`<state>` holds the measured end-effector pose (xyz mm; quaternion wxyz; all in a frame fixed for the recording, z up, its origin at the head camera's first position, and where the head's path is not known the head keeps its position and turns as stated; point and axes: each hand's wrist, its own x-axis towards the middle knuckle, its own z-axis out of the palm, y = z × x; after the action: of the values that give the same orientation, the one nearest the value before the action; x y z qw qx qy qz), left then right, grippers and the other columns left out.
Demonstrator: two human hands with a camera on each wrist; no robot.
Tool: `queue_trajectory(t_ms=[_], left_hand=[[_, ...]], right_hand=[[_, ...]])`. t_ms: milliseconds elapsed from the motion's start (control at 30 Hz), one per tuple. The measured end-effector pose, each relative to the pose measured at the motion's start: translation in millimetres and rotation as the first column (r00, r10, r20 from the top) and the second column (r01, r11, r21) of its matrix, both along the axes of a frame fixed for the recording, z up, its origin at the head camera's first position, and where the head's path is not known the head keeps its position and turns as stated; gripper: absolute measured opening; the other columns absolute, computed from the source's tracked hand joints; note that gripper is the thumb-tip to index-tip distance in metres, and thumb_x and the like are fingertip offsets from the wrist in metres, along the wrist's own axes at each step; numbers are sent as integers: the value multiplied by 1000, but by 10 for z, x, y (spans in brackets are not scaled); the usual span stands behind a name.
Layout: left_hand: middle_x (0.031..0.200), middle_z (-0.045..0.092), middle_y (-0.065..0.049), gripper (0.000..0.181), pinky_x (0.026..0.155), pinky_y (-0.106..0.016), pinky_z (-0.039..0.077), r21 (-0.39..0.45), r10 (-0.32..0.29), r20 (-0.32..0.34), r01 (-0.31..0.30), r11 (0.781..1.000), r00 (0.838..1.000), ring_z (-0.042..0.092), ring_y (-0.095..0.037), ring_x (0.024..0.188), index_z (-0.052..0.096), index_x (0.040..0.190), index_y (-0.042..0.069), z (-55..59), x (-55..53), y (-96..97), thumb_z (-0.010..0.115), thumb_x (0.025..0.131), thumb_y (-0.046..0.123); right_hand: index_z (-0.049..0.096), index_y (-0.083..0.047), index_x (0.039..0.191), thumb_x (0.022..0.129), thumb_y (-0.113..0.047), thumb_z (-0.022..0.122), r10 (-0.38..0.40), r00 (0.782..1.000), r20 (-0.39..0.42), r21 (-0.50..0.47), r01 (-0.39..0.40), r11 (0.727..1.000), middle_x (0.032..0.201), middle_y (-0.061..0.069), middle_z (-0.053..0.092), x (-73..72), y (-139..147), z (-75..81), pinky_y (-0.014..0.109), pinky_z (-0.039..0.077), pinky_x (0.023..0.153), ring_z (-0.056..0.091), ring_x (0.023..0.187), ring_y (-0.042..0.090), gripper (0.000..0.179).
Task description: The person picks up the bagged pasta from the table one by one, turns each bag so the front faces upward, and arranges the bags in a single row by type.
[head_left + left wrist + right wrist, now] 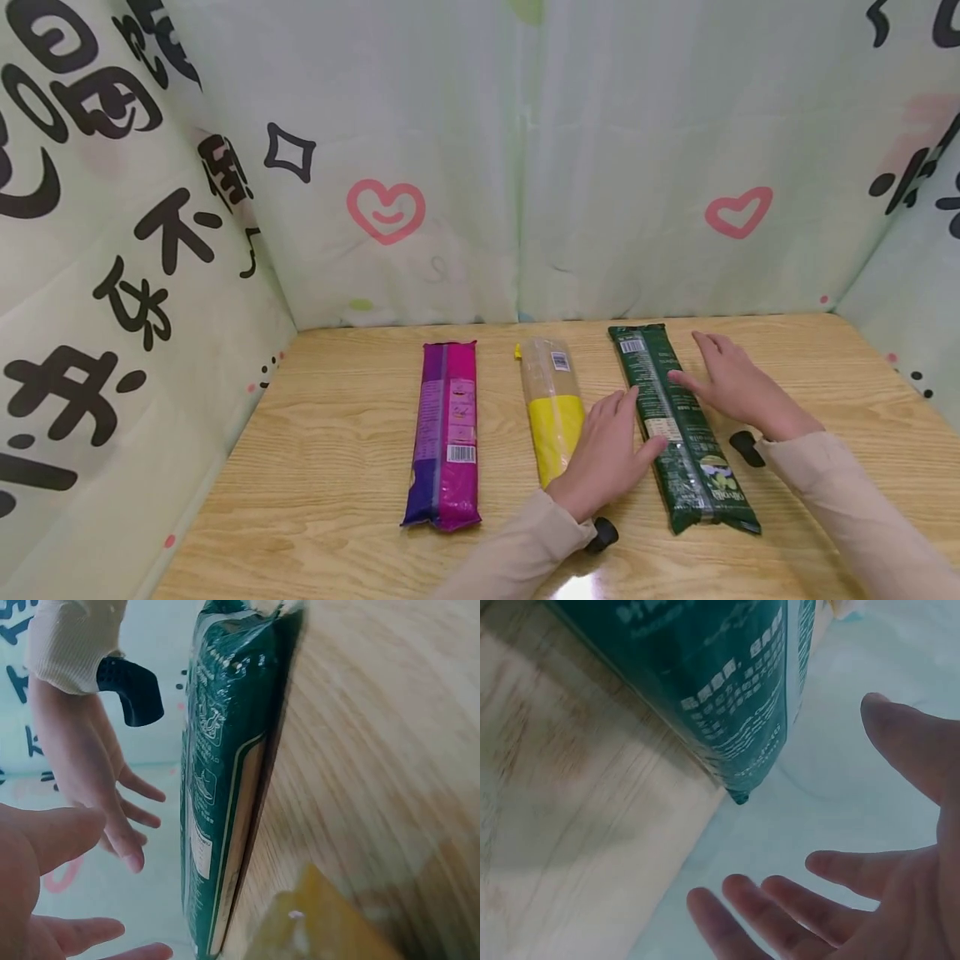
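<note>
A long dark green plastic packet (pixel 667 417) with a printed back and an olive picture lies flat, slightly slanted, on the wooden table. My left hand (pixel 611 446) hovers at its left side with fingers spread, the thumb overlapping the packet's edge in the head view. On the other side, my right hand (pixel 735 383) is held with its fingers extended and the thumb over the packet's right edge. The right wrist view shows a gap between those fingers and the green packet (pixel 727 697). Partly behind my left hand lies a clear and yellow packet (pixel 551 408).
A purple and magenta packet (pixel 446 433) lies farther left on the table (pixel 322 450). White printed curtains (pixel 465 275) stand along the back and sides. Black devices (pixel 602 535) are worn at both wrists.
</note>
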<state>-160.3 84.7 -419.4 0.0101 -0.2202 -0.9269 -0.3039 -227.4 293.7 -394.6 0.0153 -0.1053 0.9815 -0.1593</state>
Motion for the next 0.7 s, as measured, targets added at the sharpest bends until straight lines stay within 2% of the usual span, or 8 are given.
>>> queue_trajectory(t_ms=[133, 333, 567, 700], left_hand=[[140, 38, 0, 67, 103, -30, 33, 34, 20, 29, -21, 999, 999, 36, -15, 128, 30, 143, 14, 11, -23, 25, 53, 90, 47], [139, 39, 1, 65, 99, -29, 38, 99, 41, 114, -53, 994, 993, 40, -14, 125, 33, 142, 15, 29, -47, 30, 57, 88, 44], [131, 46, 0, 62, 92, -26, 43, 210, 45, 217, -91, 973, 975, 49, -11, 113, 38, 137, 13, 20, -78, 37, 61, 86, 39], [127, 50, -1, 60, 84, -24, 47, 255, 42, 278, -116, 960, 960, 54, -9, 103, 40, 136, 14, 11, -90, 51, 63, 86, 37]], right_hand=[[15, 15, 139, 89, -53, 49, -24, 1000, 18, -37, 25, 999, 133, 43, 18, -56, 27, -16, 68, 23, 93, 21, 119, 58, 90], [18, 16, 137, 88, -54, 49, -32, 998, 51, -55, 35, 998, 132, 43, 19, -106, 36, -28, 68, 24, 93, 23, 118, 57, 91], [20, 18, 135, 89, -51, 50, -7, 993, 118, -146, 25, 989, 124, 39, 30, -135, 30, -52, 61, 41, 83, 43, 107, 51, 88], [20, 19, 134, 90, -48, 50, 4, 988, 151, -183, 24, 983, 123, 40, 35, -160, 30, -72, 59, 43, 82, 45, 105, 50, 86]])
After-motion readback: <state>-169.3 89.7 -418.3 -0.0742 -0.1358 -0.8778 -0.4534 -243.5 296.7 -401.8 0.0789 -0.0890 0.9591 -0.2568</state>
